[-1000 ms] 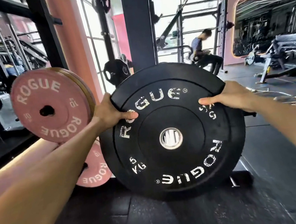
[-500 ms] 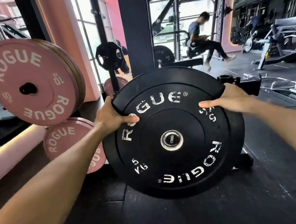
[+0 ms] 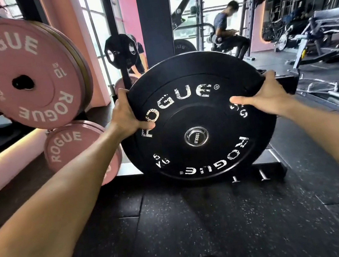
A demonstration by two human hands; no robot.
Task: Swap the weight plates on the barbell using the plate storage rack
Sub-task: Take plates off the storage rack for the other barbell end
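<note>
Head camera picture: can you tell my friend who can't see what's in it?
Both hands, left hand and right hand, grip a black 5 kg Rogue plate upright above the gym floor. Pink 10 kg Rogue plates hang at left.

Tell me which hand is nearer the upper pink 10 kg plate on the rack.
Left. The left hand grips the black 5 kg rubber bumper plate on the edge facing the upper pink plate; the right hand grips the far edge.

One black plate [image 3: 196, 124], two hands, left [image 3: 126, 115], right [image 3: 269, 95], three pink plate stacks [image 3: 24, 73].
</note>
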